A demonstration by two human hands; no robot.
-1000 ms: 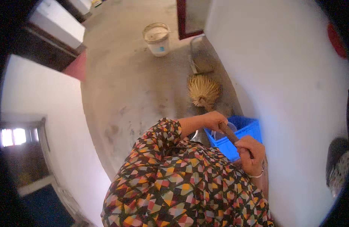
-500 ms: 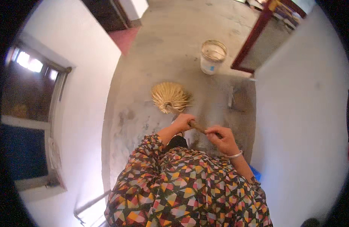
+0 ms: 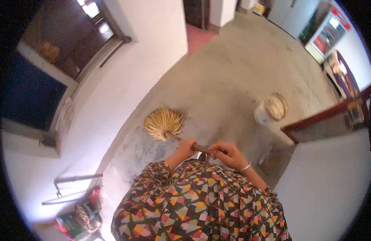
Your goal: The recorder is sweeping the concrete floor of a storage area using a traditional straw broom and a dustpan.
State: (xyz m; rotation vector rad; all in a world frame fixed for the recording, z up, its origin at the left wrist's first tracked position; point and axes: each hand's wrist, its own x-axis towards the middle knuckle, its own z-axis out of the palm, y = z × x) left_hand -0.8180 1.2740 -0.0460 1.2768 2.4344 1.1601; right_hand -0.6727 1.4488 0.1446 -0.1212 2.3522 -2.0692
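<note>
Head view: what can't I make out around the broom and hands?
- Broom handle, head view: gripped stretches hidden by the left hand and right hand.
- Floor directly under the body, head view: hidden by the patterned shirt.
- Bucket, head view: contents too small to identify.
- Red-framed panel, head view: right end cut off by the dark rim.

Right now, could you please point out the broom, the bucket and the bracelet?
Broom [image 3: 164,121]: head view, on its straw bristles.
Bucket [image 3: 261,114]: head view, on its white side.
Bracelet [image 3: 245,167]: head view, on its band.
</note>
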